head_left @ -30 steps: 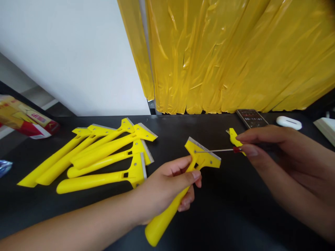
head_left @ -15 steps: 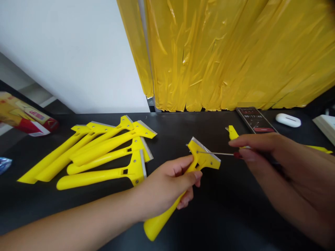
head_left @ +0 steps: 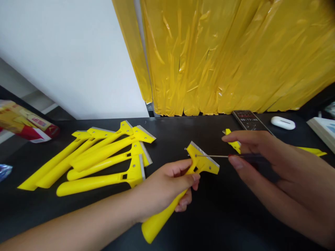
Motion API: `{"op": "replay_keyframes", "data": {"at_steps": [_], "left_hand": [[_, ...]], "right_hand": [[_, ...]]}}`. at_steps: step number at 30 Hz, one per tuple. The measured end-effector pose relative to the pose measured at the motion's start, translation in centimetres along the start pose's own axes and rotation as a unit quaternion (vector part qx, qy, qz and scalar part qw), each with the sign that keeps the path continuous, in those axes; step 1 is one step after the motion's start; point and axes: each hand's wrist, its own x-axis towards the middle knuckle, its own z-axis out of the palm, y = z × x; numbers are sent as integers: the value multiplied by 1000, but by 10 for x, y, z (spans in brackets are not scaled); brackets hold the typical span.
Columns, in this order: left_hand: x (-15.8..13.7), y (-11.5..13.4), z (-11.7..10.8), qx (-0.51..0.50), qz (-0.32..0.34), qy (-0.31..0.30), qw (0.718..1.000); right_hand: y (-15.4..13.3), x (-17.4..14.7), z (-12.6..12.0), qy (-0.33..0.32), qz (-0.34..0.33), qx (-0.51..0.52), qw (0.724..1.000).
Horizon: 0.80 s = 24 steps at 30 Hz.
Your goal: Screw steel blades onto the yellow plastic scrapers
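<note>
My left hand (head_left: 174, 188) is wrapped round the neck of a yellow scraper (head_left: 164, 218), its blade end tilted up to the right. Two screws show on the scraper's head. In my right hand (head_left: 274, 177) lies a screwdriver (head_left: 213, 156) with a thin metal shaft, its tip at the left screw. The thumb rests by the front of its handle, and the index finger stretches above it, apart from the thumb. Much of the handle is hidden by the hand. Left of my hands, several more yellow scrapers (head_left: 102, 151) lie fanned and partly overlapping on the black table (head_left: 104, 212).
At the back right lie a phone (head_left: 250, 120) showing a timer and a white earbud case (head_left: 283, 123). Yellow scraper parts (head_left: 311, 151) lie partly behind my right hand. A red and yellow package (head_left: 28, 122) stands at the left, and yellow sheeting (head_left: 209, 62) hangs behind the table.
The view has shifted slightly, so the table sits lower in it. My right hand's fingers have shifted on the screwdriver and spread somewhat; its tip stays at the same screw.
</note>
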Motion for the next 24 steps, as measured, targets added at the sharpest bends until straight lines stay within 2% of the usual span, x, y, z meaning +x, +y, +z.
{"op": "replay_keyframes", "data": {"at_steps": [5,11,17,24], "left_hand": [[1,-1,-3,-17,-9,1,1000],[0,-1,-2,-40,-11,1,999],[1,2,-1,-59,-10,14,998],[1,2,-1,-71,-5,11,997]], "right_hand": [[-4,-1,2,-4,25,13,1000],[-6,3,8,10,17,44,999],[-6,3,9,-1,29,68,997],[-9,5,8,-24,11,65,998]]}}
